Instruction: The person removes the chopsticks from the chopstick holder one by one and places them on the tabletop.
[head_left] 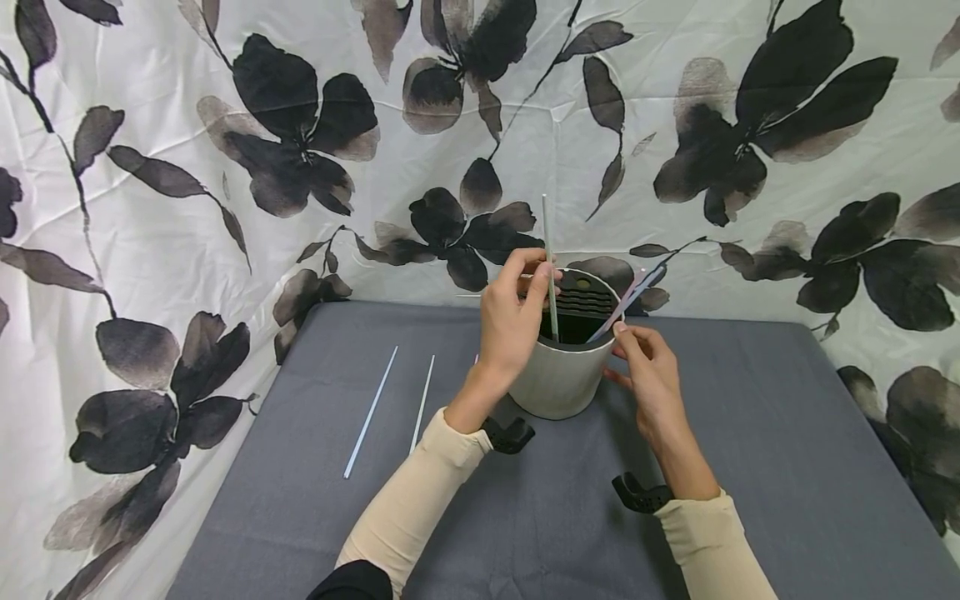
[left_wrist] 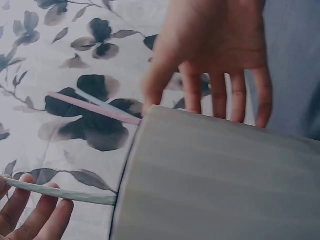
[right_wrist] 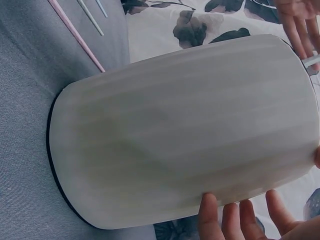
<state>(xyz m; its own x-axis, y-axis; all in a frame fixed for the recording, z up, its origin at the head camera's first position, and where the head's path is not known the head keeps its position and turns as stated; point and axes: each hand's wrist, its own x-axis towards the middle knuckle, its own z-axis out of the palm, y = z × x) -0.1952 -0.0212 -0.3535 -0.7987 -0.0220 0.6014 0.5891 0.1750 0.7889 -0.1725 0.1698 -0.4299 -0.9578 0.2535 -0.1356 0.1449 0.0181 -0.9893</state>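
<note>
A light grey round pot with a dark inside stands on the table. With the fingertips of my left hand I pinch a thin pale green straw-like stick, held nearly upright with its lower end inside the pot. A pink stick and a blue stick lean out over the rim on the right. My right hand holds the pot there, thumb at the rim and fingers along the outer side.
Left of the pot, a blue stick and a pale stick lie on the grey cloth-covered table. A pink stick lies near the pot, partly hidden by my left arm in the head view. A floral curtain hangs behind.
</note>
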